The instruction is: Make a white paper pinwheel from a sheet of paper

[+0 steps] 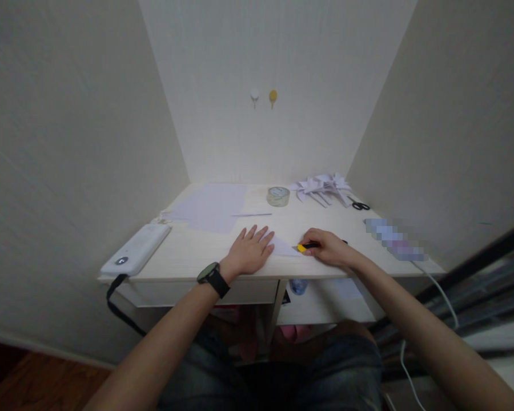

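Head view: I'm pinning a small paper piece [284, 247] at the desk's [180, 264] near edge while holding a yellow-tipped utility knife [308, 246].

My left hand [251, 251] lies flat on the paper's left side, fingers spread. My right hand [328, 246], nearer the knife, pinches it; its long axis runs left-right, tip touching the paper's right corner. Tape roll [278, 196] and scissors [360, 205] sit far. I can read no writing.

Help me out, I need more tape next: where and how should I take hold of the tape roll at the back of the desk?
Grip the tape roll across its outer rim, coming from above and from the front. It lies flat on the desk, hole upward, so the round sides are exposed. The paper strip lies just in front, and the folded paper pieces sit to its right.
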Motion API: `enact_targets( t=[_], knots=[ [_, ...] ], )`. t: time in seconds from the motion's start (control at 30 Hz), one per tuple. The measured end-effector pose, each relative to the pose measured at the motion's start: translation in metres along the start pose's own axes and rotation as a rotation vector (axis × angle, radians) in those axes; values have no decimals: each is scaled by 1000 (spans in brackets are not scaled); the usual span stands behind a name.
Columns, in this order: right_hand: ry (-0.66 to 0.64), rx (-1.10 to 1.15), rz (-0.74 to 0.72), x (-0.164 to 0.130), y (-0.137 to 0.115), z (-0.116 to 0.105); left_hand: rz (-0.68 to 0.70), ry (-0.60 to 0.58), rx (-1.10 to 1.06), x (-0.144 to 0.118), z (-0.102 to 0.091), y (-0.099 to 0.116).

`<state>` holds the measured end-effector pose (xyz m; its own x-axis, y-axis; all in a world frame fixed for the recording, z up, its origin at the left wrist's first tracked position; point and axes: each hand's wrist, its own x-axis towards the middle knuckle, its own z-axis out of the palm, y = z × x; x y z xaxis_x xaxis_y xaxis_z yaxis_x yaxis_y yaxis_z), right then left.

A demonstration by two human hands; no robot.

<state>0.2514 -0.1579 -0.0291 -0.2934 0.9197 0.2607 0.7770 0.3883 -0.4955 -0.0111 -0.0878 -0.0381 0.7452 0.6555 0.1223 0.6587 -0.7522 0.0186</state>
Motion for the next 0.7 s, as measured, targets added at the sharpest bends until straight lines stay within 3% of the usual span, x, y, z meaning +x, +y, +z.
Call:
enact_targets(
  t=[0.7],
  knots=[
    [-173, 227, -42, 11, 19, -13, 2, 41, -2, -2, 1, 1]
  ],
)
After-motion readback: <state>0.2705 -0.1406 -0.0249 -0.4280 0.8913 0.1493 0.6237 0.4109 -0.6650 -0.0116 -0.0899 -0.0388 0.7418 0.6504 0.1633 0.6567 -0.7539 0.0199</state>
